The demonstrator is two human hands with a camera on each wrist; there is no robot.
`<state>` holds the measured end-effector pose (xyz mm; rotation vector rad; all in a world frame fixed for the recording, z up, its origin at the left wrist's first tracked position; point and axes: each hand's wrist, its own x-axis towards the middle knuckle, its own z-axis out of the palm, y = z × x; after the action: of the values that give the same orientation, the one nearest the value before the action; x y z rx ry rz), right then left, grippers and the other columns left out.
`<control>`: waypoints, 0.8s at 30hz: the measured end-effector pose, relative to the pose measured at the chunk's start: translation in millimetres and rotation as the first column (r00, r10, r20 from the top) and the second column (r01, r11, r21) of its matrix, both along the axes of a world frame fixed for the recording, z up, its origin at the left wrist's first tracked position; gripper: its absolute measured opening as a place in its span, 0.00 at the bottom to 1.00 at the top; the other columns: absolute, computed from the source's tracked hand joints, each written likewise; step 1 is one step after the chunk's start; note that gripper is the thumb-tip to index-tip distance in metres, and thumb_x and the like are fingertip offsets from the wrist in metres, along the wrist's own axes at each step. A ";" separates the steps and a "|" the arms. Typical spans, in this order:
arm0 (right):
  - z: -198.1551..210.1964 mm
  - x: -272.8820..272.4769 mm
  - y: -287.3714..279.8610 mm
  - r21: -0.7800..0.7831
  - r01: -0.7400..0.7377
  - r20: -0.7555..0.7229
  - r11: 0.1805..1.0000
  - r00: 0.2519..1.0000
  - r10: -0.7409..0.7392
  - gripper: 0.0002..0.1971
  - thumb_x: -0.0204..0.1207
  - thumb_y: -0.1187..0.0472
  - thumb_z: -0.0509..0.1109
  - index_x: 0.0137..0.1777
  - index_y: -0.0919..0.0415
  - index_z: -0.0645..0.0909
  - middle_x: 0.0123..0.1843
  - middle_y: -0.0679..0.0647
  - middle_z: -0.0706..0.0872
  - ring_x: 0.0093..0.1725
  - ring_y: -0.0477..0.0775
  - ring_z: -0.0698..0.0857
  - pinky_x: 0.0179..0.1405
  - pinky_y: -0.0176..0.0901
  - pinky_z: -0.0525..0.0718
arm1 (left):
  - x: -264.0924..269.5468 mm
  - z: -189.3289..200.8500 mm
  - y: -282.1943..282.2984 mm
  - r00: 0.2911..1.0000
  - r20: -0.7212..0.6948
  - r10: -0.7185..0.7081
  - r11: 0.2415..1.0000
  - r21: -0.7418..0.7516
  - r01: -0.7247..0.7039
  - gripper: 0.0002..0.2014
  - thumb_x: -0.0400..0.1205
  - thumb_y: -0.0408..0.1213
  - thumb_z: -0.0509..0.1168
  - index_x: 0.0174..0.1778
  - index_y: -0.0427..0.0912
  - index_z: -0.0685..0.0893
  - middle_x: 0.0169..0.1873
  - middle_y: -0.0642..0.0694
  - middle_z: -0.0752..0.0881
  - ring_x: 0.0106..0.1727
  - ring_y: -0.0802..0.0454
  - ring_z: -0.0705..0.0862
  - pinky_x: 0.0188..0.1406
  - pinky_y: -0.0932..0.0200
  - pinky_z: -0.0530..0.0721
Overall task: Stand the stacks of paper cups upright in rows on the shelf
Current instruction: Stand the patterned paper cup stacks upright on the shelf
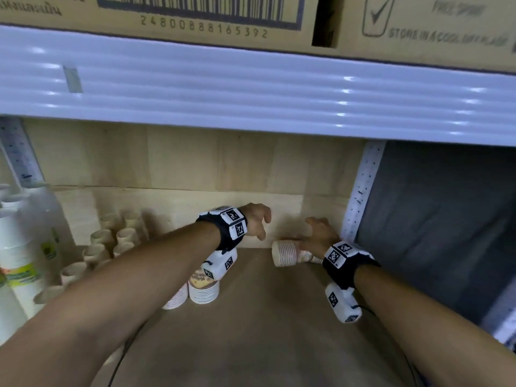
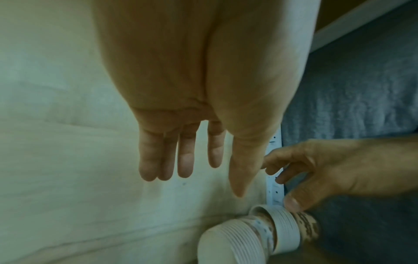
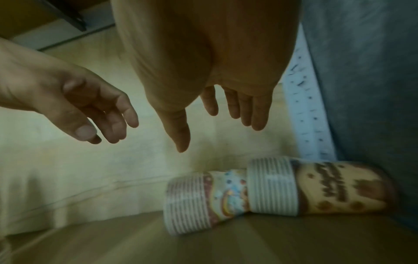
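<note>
A stack of printed paper cups (image 1: 284, 253) lies on its side in the shelf's back right corner. In the right wrist view it shows as two nested stacks (image 3: 271, 187) end to end, one rainbow-printed, one brown-printed. My right hand (image 1: 318, 233) hovers just above it with spread fingers (image 3: 235, 107) and grips nothing. My left hand (image 1: 262, 226) hangs open to the left of the stack, fingers (image 2: 185, 160) straight, also empty. Two printed stacks (image 1: 203, 290) stand rim-down under my left wrist. Rows of plain brown cup stacks (image 1: 111, 241) stand at the back left.
The wooden shelf board (image 1: 265, 331) runs toward me. A white perforated upright (image 1: 360, 191) and grey cloth (image 1: 432, 219) close off the right side. Wrapped white cups (image 1: 16, 247) stand far left. A white shelf edge (image 1: 251, 93) with cardboard boxes (image 1: 195, 12) hangs low overhead.
</note>
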<state>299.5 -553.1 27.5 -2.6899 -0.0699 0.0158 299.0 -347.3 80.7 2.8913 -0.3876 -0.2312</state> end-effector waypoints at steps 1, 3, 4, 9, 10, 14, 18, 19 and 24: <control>-4.4 1.6 -10.6 -0.008 0.023 -0.008 1.000 1.000 -0.023 0.41 0.71 0.50 0.76 0.81 0.57 0.62 0.76 0.62 0.66 0.73 0.66 0.73 0.71 0.58 0.77 | 2.4 -4.4 -9.0 1.000 -0.005 -0.019 1.000 -0.009 0.019 0.25 0.78 0.39 0.74 0.70 0.47 0.76 0.68 0.46 0.76 0.63 0.45 0.79 0.53 0.58 0.78; -14.4 5.2 -28.6 -0.008 0.068 -0.028 0.998 0.997 -0.068 0.45 0.70 0.52 0.78 0.83 0.54 0.57 0.79 0.62 0.64 0.75 0.66 0.71 0.73 0.58 0.75 | 8.6 -15.0 -25.3 0.998 -0.012 -0.055 0.998 -0.031 0.055 0.26 0.77 0.39 0.74 0.71 0.47 0.75 0.67 0.45 0.77 0.62 0.46 0.80 0.55 0.57 0.79; -19.6 6.2 -37.2 -0.011 0.094 -0.039 0.996 0.995 -0.094 0.47 0.70 0.51 0.79 0.84 0.54 0.55 0.80 0.61 0.62 0.77 0.66 0.68 0.75 0.58 0.73 | 13.2 -21.0 -34.7 0.997 -0.010 -0.078 0.996 -0.044 0.078 0.27 0.77 0.39 0.74 0.72 0.46 0.74 0.66 0.44 0.78 0.61 0.46 0.80 0.55 0.56 0.79; -50.1 19.3 -58.7 -0.062 0.153 -0.069 0.986 0.985 -0.157 0.56 0.63 0.48 0.81 0.85 0.48 0.49 0.80 0.59 0.63 0.78 0.64 0.68 0.76 0.58 0.72 | 29.5 -45.6 -64.9 0.995 -0.007 -0.099 0.988 -0.119 0.097 0.30 0.77 0.38 0.74 0.74 0.45 0.72 0.69 0.41 0.76 0.64 0.44 0.79 0.59 0.54 0.81; -56.2 23.2 -62.6 -0.076 0.151 -0.067 0.986 0.986 -0.156 0.56 0.63 0.48 0.81 0.85 0.49 0.49 0.79 0.59 0.64 0.78 0.65 0.68 0.76 0.58 0.72 | 32.9 -50.5 -69.8 0.995 -0.007 -0.101 0.988 -0.116 0.100 0.31 0.77 0.39 0.74 0.75 0.46 0.71 0.70 0.41 0.75 0.66 0.43 0.79 0.61 0.53 0.80; -64.9 26.3 -71.7 -0.157 0.131 -0.038 0.979 0.990 -0.139 0.52 0.64 0.47 0.79 0.85 0.50 0.52 0.79 0.59 0.66 0.79 0.65 0.66 0.77 0.63 0.69 | 44.4 -67.5 -82.9 0.996 -0.012 -0.092 0.987 -0.130 0.089 0.37 0.75 0.42 0.75 0.79 0.46 0.66 0.70 0.39 0.74 0.69 0.40 0.77 0.65 0.51 0.79; -70.3 36.8 -79.7 -0.201 0.134 -0.050 0.970 0.988 -0.147 0.46 0.71 0.49 0.74 0.85 0.51 0.52 0.81 0.58 0.63 0.81 0.64 0.63 0.79 0.61 0.67 | 55.2 -81.8 -89.0 0.996 -0.015 -0.088 0.988 -0.132 0.085 0.39 0.74 0.45 0.76 0.79 0.47 0.65 0.70 0.40 0.74 0.69 0.40 0.77 0.66 0.49 0.80; -70.8 39.0 -81.0 -0.198 0.145 -0.054 0.970 0.986 -0.159 0.42 0.76 0.49 0.70 0.85 0.51 0.53 0.83 0.59 0.61 0.82 0.64 0.62 0.80 0.61 0.65 | 56.4 -84.2 -90.5 0.996 -0.019 -0.093 0.988 -0.124 0.090 0.39 0.74 0.46 0.76 0.79 0.48 0.66 0.70 0.40 0.74 0.68 0.40 0.77 0.65 0.49 0.80; -86.3 44.9 -91.5 -0.340 0.093 -0.053 0.936 0.992 -0.118 0.53 0.70 0.48 0.77 0.87 0.52 0.45 0.85 0.59 0.55 0.83 0.64 0.60 0.79 0.61 0.65 | 65.5 -101.2 -94.9 0.995 0.012 -0.102 0.990 -0.093 0.103 0.40 0.73 0.46 0.75 0.81 0.53 0.65 0.71 0.42 0.74 0.69 0.41 0.78 0.67 0.50 0.80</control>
<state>344.4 -644.6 -58.7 -3.0296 0.1105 0.1017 364.5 -442.2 -20.4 2.7848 -0.5348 -0.2135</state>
